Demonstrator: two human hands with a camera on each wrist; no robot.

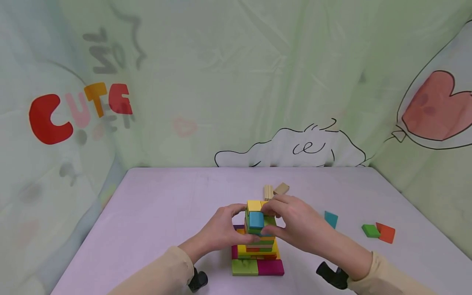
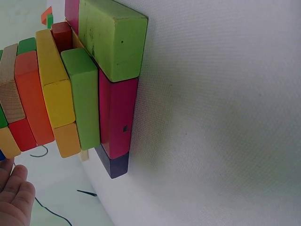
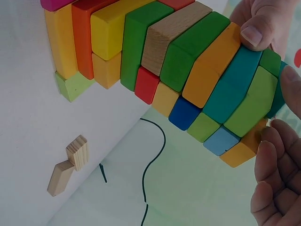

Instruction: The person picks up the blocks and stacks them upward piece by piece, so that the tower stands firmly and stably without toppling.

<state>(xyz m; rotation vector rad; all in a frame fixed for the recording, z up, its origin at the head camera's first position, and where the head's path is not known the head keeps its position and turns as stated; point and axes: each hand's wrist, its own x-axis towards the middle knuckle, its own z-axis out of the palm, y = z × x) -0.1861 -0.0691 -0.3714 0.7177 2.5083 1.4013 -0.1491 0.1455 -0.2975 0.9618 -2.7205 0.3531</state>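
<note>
A tower of coloured wooden blocks (image 1: 254, 248) rises from the table, built of many layers in green, yellow, orange, red and blue. My left hand (image 1: 224, 229) grips its upper left side, thumb across the front. In the right wrist view that thumb (image 3: 254, 35) lies against an orange block (image 3: 207, 70) and a teal block (image 3: 233, 84). My right hand (image 1: 296, 219) holds the upper right, with thumb and fingers spread around the top layers. A light blue block (image 1: 256, 220) faces front near the top, below a yellow block (image 1: 253, 205). The palms hide part of the tower.
Two plain wooden blocks (image 1: 268, 192) lie behind the tower. To the right are a teal block (image 1: 331, 219), a green block (image 1: 370, 230) and an orange block (image 1: 386, 233). The lilac table (image 1: 177, 196) meets printed cloth walls (image 1: 236, 82) at back and sides.
</note>
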